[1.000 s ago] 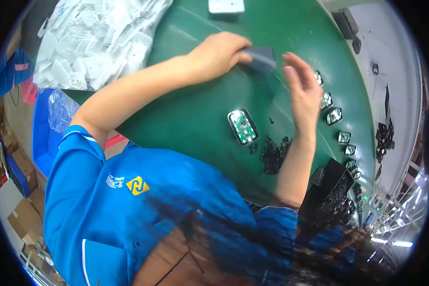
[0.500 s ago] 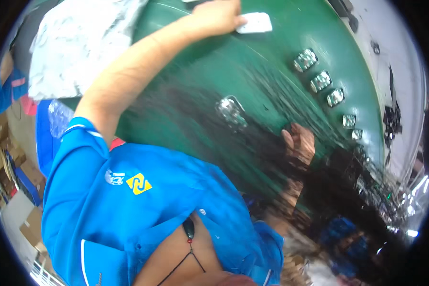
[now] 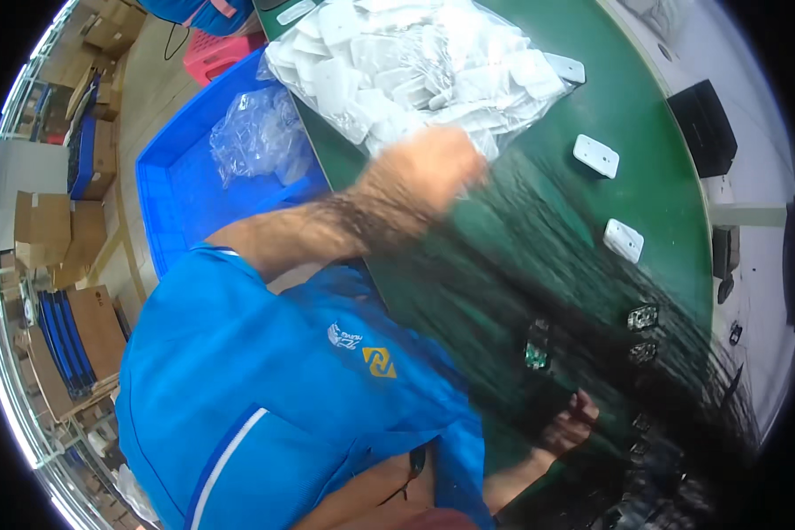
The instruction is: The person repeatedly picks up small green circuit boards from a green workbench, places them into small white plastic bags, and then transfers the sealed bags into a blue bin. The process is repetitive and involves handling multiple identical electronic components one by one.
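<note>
Leaning over the green table (image 3: 623, 110) that fills the centre and right of the frame, I have a big clear bag of white plastic pieces (image 3: 415, 71) at upper centre and, left of it, a blue bin (image 3: 181, 208) with crumpled clear plastic (image 3: 261, 132) inside. My left hand (image 3: 435, 163) is right by the bag's lower edge, so blurred that I cannot tell whether its fingers are together, apart or touching anything. My right hand (image 3: 572, 422), low and right of centre, shows bent fingers through dark strands of hair (image 3: 680, 389); whether they grip something I cannot tell. Two white covers (image 3: 596, 156) lie apart on the right side, one above the other. Smaller again, a green circuit unit (image 3: 536, 344) lies up and left of my right hand, with similar units (image 3: 642, 318) farther right, partly veiled by hair
</note>
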A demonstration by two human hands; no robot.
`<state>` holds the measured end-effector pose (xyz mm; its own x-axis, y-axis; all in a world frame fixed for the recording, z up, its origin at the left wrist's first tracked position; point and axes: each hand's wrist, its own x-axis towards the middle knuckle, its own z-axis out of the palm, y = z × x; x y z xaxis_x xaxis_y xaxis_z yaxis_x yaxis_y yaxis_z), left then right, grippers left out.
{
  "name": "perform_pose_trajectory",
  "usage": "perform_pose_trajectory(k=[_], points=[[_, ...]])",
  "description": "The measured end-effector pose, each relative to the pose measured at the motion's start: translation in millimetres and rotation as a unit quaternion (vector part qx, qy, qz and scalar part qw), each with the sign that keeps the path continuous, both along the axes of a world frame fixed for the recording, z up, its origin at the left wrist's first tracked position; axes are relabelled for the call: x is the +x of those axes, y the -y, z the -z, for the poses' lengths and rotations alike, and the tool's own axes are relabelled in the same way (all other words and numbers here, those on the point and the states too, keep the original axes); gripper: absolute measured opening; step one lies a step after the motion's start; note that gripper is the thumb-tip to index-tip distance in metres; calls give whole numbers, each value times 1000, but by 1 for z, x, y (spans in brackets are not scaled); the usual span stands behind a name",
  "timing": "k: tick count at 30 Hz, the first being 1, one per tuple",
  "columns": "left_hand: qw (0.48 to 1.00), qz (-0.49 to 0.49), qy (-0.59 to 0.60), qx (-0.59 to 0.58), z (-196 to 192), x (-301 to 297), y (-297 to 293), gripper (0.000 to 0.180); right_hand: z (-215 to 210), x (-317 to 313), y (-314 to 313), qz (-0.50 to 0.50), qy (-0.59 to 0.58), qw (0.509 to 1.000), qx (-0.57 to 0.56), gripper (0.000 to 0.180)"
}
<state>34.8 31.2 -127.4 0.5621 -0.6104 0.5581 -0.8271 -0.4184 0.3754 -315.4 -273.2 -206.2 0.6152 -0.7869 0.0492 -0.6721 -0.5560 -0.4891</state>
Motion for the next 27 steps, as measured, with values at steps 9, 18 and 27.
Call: perform_pose_trajectory(k=[9,18,27], points=[[966,-147,100,187,42,90,-13,12,-41,22,-14,-6,-4,1000,-8,24],[978,-189,21,-91,-22,22,-48,7,-55,61,-46,107,177,977,45,14],[989,122,29,73,-10,-35,15,25,-104,137,-107,-83,351,883,300,30]])
